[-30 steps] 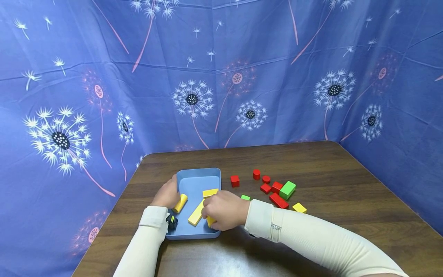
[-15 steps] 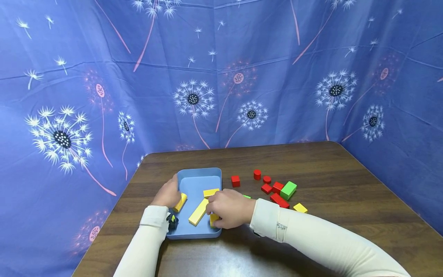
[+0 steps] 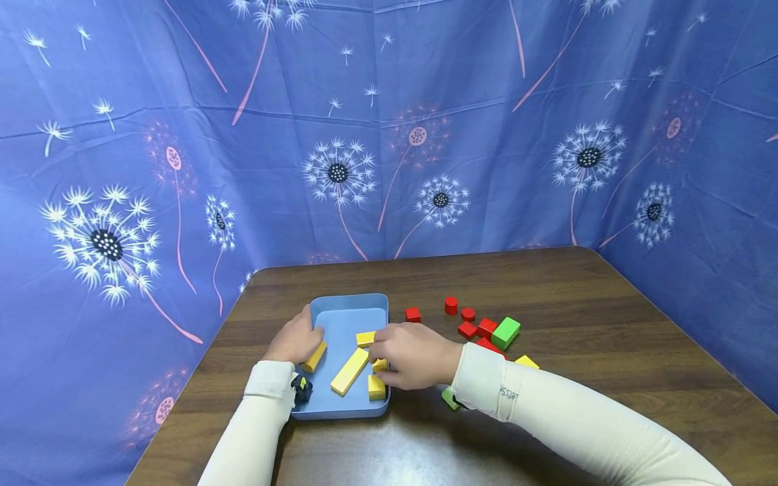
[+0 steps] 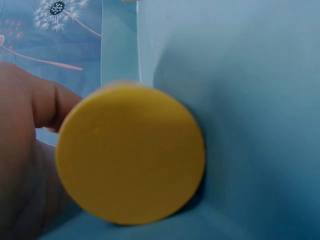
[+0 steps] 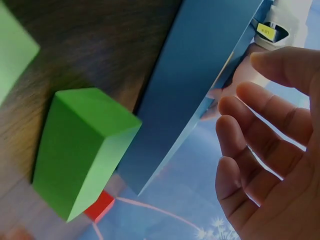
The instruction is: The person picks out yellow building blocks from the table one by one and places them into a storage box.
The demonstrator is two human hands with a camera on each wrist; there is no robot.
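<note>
In the head view my left hand [image 3: 294,337] holds the left wall of the blue tray [image 3: 340,414], its thumb on the inner side. Just under that thumb lies a yellow cylinder [image 3: 313,358], whose round end fills the middle of the left wrist view. My right hand [image 3: 416,354] hovers at the tray's right wall with loosely bent fingers [image 5: 232,132] and nothing between them. Below its fingertips a yellow block [image 3: 376,388] rests in the tray's near right corner. A long yellow block [image 3: 350,372] and another yellow block [image 3: 365,339] lie further in.
Right of the tray stand a red cube [image 3: 413,314], red cylinders [image 3: 451,306], red blocks [image 3: 487,329] and a green block [image 3: 506,333]. A yellow block [image 3: 526,362] is partly behind the right sleeve. Close outside the tray wall sits a green block [image 5: 82,145]. Patterned blue cloth surrounds the table.
My right hand has released the yellow block in the tray's near right corner and risen up and to the right. My left hand has stayed at the tray's left wall, its thumb shifting slightly.
</note>
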